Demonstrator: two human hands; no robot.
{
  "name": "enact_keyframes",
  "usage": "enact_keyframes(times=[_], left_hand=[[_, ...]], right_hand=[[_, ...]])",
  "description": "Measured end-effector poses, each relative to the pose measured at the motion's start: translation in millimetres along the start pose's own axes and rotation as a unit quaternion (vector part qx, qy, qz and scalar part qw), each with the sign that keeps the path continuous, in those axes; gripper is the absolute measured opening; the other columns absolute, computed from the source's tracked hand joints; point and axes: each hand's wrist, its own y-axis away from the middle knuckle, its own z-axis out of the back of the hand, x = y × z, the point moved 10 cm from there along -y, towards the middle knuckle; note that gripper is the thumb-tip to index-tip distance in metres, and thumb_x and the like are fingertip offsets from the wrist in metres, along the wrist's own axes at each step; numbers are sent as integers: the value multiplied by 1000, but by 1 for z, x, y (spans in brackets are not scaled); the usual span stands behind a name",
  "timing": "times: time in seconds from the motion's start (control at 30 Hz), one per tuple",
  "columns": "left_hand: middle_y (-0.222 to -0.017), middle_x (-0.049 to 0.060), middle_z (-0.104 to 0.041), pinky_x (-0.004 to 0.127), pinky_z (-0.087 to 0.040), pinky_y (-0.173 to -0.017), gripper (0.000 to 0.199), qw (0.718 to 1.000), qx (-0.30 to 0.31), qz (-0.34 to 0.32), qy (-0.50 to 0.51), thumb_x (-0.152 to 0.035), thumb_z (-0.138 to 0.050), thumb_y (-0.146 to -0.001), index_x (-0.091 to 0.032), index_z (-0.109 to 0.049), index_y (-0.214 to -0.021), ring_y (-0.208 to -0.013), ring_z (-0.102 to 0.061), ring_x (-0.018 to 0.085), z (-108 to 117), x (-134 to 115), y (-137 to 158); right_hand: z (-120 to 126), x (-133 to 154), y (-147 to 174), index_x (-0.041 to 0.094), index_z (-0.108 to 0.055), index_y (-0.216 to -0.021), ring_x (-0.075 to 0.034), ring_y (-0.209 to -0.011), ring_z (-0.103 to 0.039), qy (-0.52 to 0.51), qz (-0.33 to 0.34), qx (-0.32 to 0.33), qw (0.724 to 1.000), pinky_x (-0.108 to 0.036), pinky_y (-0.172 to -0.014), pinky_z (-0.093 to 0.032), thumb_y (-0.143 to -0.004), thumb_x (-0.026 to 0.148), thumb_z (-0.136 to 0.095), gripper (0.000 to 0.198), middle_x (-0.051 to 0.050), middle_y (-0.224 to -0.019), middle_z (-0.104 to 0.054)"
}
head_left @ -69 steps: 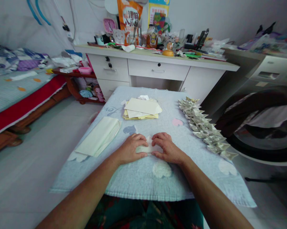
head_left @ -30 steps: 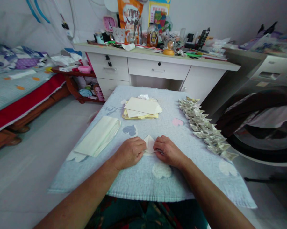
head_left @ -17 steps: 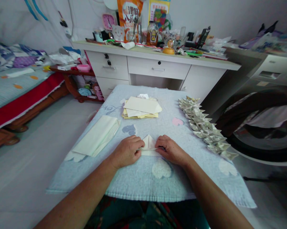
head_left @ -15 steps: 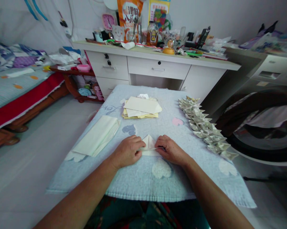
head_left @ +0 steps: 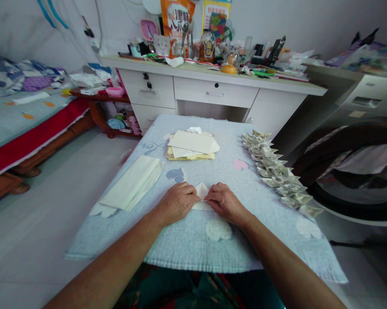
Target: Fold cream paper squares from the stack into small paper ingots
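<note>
A small sheet of pale folded paper [head_left: 202, 191] lies on the cloth-covered table in front of me, its top brought to a triangular point. My left hand [head_left: 179, 201] pinches its left side, and my right hand [head_left: 224, 202] pinches the right side. The fingertips nearly meet along a fold across the lower part, covering both ends of the paper. Beyond them sits a stack of cream and yellow paper [head_left: 193, 143]. A thicker folded bundle of whitish paper [head_left: 132, 182] lies to the left. Rows of folded paper boats [head_left: 277, 171] stand on the right.
The light blue patterned cloth [head_left: 187, 249] hangs over the table's near edge. A white desk [head_left: 215, 92] crowded with jars and packets stands behind. On the right is a front-loading washing machine [head_left: 357, 159]; a bed [head_left: 28, 124] is at the left.
Both hands have moved closer together along the fold, pinching nearer the middle of the paper. The whole view has shifted slightly.
</note>
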Motion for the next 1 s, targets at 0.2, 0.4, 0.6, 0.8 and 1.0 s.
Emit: enact_keyframes(times=[0.2, 0.4, 0.6, 0.8, 1.0], left_hand=[[-84, 5, -63, 30, -43, -76, 21, 999, 11, 19, 45, -19, -48, -91, -18, -69, -91, -82, -54, 17, -3, 6, 0], [-81, 5, -59, 31, -44, -77, 19, 994, 12, 85, 59, -22, -50, -89, -16, -66, -81, -84, -54, 18, -1, 20, 1], [-88, 6, -58, 33, -43, -82, 18, 992, 1, 116, 47, -25, -52, -88, -16, -66, -81, -90, -53, 20, 2, 26, 1], [-91, 6, -59, 35, -42, -83, 18, 987, -1, 155, 42, -29, -56, -85, -16, -66, -78, -91, -52, 21, 4, 37, 5], [-93, 6, -58, 35, -41, -82, 20, 984, -4, 176, 23, -29, -54, -86, -16, -65, -76, -91, -50, 21, 5, 43, 8]], right_hand=[[0, 0, 0, 20, -68, -88, -17, -81, -50, -15, -21, 19, 1000, -31, -75, -34, -88, 13, -54, 15, -3, -79, -60], [-1, -9, 1, 19, -67, -86, -18, -83, -49, -17, -64, 19, 998, -32, -76, -33, -88, 17, -56, 11, -4, -81, -60], [6, -22, 4, 19, -66, -83, -20, -89, -46, -33, -122, -16, 992, -35, -81, -33, -87, 27, -60, 11, -5, -91, -59], [7, -31, 6, 17, -66, -76, -20, -91, -45, -10, -170, -7, 985, -35, -81, -32, -85, 29, -63, 15, -5, -93, -58], [7, -37, 8, 17, -66, -76, -21, -93, -45, 12, -191, 0, 981, -35, -80, -31, -85, 32, -62, 18, -5, -96, -58]])
